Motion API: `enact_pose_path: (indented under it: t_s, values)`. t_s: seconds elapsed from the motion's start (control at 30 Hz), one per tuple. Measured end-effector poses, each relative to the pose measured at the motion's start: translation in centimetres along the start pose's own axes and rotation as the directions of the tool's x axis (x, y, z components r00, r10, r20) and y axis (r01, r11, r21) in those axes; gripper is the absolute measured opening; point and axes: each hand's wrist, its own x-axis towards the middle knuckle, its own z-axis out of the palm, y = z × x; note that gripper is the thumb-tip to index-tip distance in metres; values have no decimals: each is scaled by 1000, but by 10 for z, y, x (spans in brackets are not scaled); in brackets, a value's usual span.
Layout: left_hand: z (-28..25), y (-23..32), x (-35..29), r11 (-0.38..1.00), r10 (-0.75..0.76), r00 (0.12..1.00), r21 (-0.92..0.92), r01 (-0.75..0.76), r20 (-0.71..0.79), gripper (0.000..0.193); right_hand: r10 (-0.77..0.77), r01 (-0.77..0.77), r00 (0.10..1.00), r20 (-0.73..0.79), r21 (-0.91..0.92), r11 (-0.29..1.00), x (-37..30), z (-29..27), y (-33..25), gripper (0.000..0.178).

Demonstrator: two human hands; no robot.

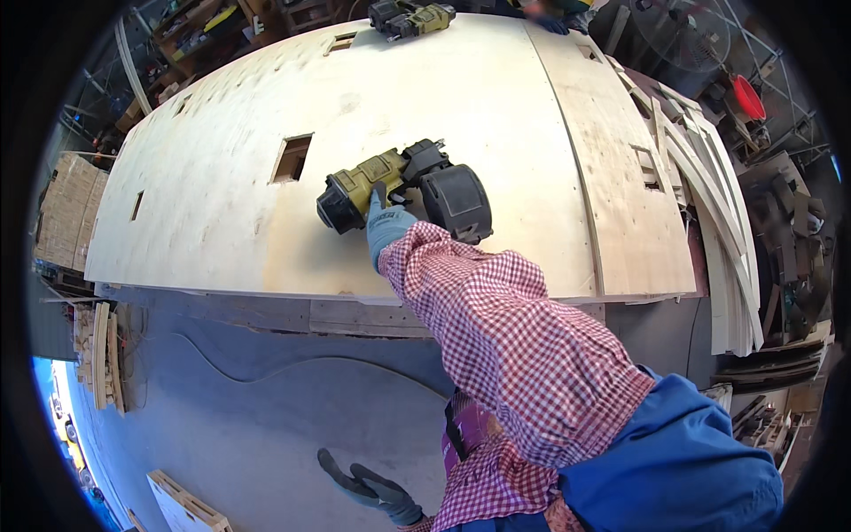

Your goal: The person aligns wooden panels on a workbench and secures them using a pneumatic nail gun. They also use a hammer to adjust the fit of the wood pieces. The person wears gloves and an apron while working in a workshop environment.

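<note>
Right hand (388, 234): wrapped round nail gun (390, 166); you want a firm grip.
Left hand (379, 490): open, empty; hold yours clear.

Nail gun (374, 170) part-hidden by right hand (387, 228)

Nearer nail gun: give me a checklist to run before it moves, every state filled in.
Right hand at nearer nail gun: ok, gloved, against the yellow body.
Fingers off the trigger: cannot tell, trigger not clearly visible.
Left hand free: ok, gloved, open, holding nothing.
Nearer nail gun clear of the cut-out: ok, right of it.
Far nail gun apart: ok, near far edge of plywood panel.
Floor free of lines: not ok, a hose or cable crosses it.
</note>
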Motion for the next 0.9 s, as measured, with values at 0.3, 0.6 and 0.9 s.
enact_pose_path:
  t_s: [0.3, 0.6, 0.9]
  values:
    - [25, -25, 33, 966, 192, 976, -195, -169, 105, 48, -90, 246, 943, 319, -493, 835, -91, -153, 66, 59]
    - [122, 56, 62, 727, 598, 765, -563, -393, 238, 53, -12, 1, 959, 283, 39, 999, -313, -265, 297, 45]
    - [267, 263, -94, 460, 869, 123, -693, -555, 479, 64, 237, -271, 960, 148, 699, 662, -451, -210, 597, 49]
